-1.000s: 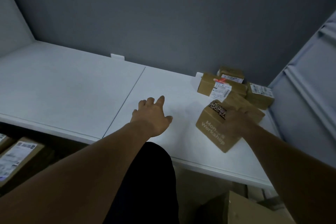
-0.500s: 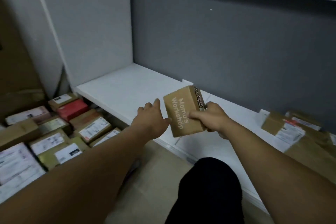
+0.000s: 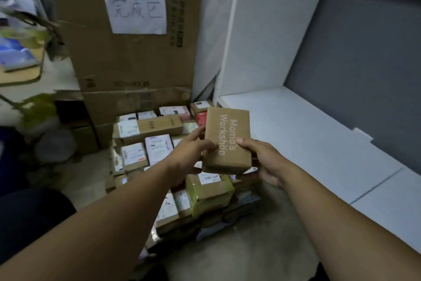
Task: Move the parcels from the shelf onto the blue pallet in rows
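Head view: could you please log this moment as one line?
carry | parcel: off shelf, by stack | left hand: grips | right hand: grips

Only view: wide-angle camera worn on head, looking forward and steeply down along both forearms. Close range. Left hand point(image 3: 189, 155) and right hand point(image 3: 266, 162) hold brown parcel point(image 3: 227, 139) at frame centre, near lens. Below and beyond grip: stacked parcels point(image 3: 159, 146). Right of grip: white shelf point(image 3: 307, 144). Far behind grip: large cardboard box point(image 3: 127, 57). Straight edges bow toward frame borders.
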